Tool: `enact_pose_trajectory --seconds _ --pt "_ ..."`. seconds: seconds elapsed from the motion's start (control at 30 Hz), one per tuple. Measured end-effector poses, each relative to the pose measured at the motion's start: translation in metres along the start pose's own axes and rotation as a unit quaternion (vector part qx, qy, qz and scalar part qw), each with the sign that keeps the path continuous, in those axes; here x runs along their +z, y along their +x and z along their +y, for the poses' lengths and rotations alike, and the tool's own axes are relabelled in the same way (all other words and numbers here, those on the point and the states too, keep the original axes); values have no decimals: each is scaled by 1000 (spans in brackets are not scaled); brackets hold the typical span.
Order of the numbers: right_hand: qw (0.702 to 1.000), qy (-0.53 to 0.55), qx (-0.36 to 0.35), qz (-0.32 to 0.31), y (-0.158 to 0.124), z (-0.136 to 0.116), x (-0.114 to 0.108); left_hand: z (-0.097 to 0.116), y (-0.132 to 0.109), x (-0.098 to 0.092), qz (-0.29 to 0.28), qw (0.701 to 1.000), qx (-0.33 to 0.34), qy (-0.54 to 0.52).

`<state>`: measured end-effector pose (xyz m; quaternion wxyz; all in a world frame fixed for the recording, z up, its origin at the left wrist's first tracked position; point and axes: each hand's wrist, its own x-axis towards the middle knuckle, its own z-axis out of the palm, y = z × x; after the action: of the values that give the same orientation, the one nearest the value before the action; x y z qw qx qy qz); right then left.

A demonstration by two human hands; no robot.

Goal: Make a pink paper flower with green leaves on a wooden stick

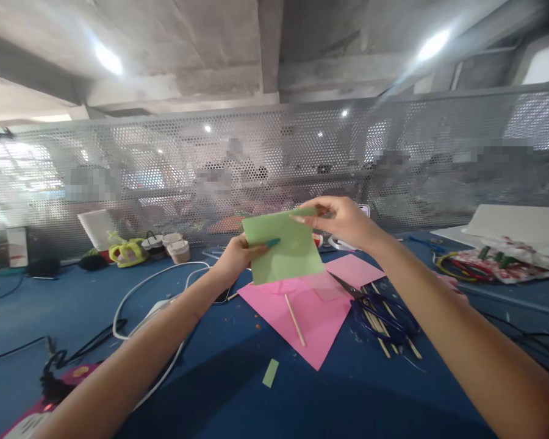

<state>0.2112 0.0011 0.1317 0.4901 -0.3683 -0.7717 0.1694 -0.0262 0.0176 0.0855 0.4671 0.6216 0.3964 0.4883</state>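
Note:
A light green sheet of paper (286, 249) is held up above the blue table (219, 378). My left hand (238, 256) grips its left edge, thumb across the front. My right hand (343, 221) pinches the top right corner between thumb and fingers. Beneath the sheet lies a large pink sheet of paper (308, 308) with a thin wooden stick (295, 320) on it. A smaller pink sheet (354, 270) lies just to its right.
Blue-handled scissors (379, 308) rest on several wooden sticks right of the pink paper. A green paper scrap (270, 372) lies in front. White cable (137, 299) and black cables at left, small baskets (165, 245) at the back, a perforated metal screen (274, 164) behind.

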Motion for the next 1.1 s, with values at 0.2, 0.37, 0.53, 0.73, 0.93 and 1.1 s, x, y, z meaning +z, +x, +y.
enact_pose_trajectory --seconds 0.2,0.37,0.53,0.73,0.93,1.1 --pt "939 190 264 -107 0 21 -8 2 1 3 36 996 2 -79" --pt "906 271 295 -134 2 34 -8 0 0 1 -29 997 9 -70" --pt "890 302 301 -158 5 35 -13 -3 1 -3 -114 990 61 62" --pt "912 256 283 -148 5 33 -8 4 -1 -4 -128 963 167 166" --pt "966 131 215 -61 5 35 5 16 -10 -7 -302 941 53 145" --pt "981 116 136 -70 4 27 14 2 -7 4 -142 986 55 65"
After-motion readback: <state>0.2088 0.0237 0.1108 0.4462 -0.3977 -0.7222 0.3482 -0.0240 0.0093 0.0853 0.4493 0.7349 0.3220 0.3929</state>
